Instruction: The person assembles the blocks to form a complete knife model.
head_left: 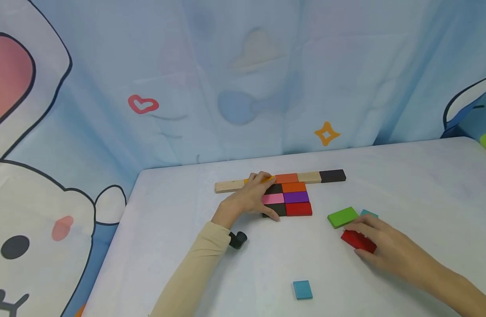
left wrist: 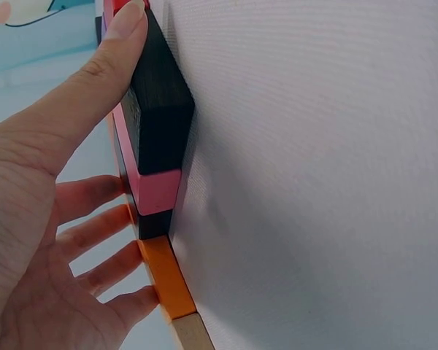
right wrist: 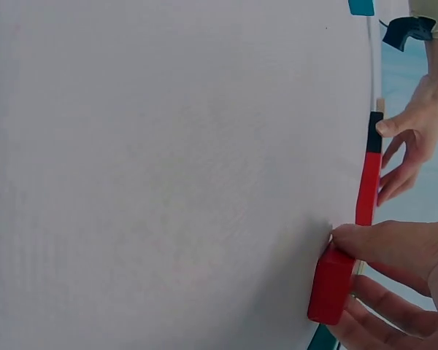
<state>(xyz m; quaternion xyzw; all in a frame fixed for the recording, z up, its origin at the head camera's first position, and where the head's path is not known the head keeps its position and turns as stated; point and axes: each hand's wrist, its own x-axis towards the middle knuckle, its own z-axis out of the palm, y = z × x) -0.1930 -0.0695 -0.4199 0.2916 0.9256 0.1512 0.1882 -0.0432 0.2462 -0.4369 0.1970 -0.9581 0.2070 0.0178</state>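
My left hand (head_left: 248, 196) is spread over the left side of a flat grid of coloured wooden blocks. Its thumb rests on the near black block (left wrist: 160, 95), and its fingertips touch blocks farther back, around the orange block (left wrist: 168, 277). In the grid I see a pink block (head_left: 272, 199), a purple block (head_left: 296, 197) and a red block (head_left: 299, 209). Over to the right, my right hand (head_left: 389, 242) pinches another red block (head_left: 358, 241) between thumb and fingers. Just behind it lie a green block (head_left: 343, 217) and a blue block (head_left: 369, 213), partly hidden by the hand.
Behind the grid runs a row of blocks, with a natural wood block (head_left: 229, 186) at its left end and a black block (head_left: 332, 175) at its right. A small blue square block (head_left: 302, 289) lies near the front of the white table (head_left: 425, 189). A patterned curtain (head_left: 258, 79) hangs behind.
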